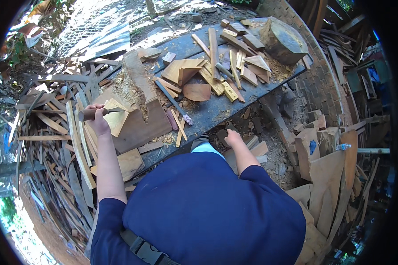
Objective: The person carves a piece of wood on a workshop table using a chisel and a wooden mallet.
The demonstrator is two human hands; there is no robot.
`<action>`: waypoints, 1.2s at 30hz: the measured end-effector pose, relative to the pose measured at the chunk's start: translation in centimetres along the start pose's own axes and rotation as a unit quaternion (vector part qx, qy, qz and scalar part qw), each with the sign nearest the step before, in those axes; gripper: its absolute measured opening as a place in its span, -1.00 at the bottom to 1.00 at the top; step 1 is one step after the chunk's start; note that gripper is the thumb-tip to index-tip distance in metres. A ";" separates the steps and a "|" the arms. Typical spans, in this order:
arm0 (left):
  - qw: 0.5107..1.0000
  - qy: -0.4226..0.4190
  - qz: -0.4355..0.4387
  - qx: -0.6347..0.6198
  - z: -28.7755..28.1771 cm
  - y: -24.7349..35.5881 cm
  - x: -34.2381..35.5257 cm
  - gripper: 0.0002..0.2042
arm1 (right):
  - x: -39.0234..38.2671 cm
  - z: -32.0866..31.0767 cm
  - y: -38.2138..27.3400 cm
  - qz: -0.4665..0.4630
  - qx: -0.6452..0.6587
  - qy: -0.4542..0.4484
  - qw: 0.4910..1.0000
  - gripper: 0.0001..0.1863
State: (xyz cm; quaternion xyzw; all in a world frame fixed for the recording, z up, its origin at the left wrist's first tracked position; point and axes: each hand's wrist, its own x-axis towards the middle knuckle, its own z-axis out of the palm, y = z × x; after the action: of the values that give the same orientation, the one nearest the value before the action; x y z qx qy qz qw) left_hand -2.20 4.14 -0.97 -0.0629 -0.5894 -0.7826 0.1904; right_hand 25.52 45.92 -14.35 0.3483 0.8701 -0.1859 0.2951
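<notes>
My left hand (96, 119) grips the wooden handle of a chisel-like tool (102, 112), whose blade points right onto a pale flat wood piece (117, 118). That piece leans against a big rough log block (139, 104) on the dark bench (212, 110). My right hand (232, 138) hangs below the bench edge with fingers curled; whether it holds anything I cannot tell. Several cut wood pieces (221, 70) and a brown curved slab (197, 92) lie across the bench top.
A thick stump round (282, 40) sits at the bench's far right end. A long metal file (172, 102) lies on the bench. Heaps of wood strips (53, 145) fill the left ground; flat board offcuts (327, 176) pile up at right beside a brick wall (316, 79).
</notes>
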 end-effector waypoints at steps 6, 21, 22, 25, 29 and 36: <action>1.000 0.018 -0.022 0.005 0.7 0.9 0.0 -0.73 | 4.8 -3.4 -1.0 -0.074 0.024 0.076 0.994 -0.15; 0.989 0.087 -0.119 0.008 1.6 1.9 -0.2 -0.69 | 15.2 -12.1 -5.4 -0.007 -0.027 0.072 0.997 -0.21; 0.988 0.089 -0.126 0.015 1.6 2.0 -0.3 -0.69 | 15.4 -12.0 -4.8 -0.013 -0.039 0.091 0.995 -0.20; 0.986 0.092 -0.133 0.029 1.6 2.0 -0.2 -0.68 | 17.8 -10.7 -2.8 -0.059 -0.073 0.108 0.990 -0.19; 0.983 0.108 -0.148 0.002 1.0 2.0 -0.3 -0.69 | 17.5 -11.6 -2.2 -0.111 -0.093 0.130 0.981 -0.24; 0.984 0.105 -0.141 0.014 1.3 1.7 0.3 -0.71 | 20.2 -13.9 -1.0 -0.153 0.017 0.045 0.987 -0.45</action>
State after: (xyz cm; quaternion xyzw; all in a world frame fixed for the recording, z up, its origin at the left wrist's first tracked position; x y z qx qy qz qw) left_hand -2.01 4.96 1.05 0.1059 -0.5799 -0.7955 0.1401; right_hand 7.71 62.61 -16.68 0.2240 0.9223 -0.2278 0.2175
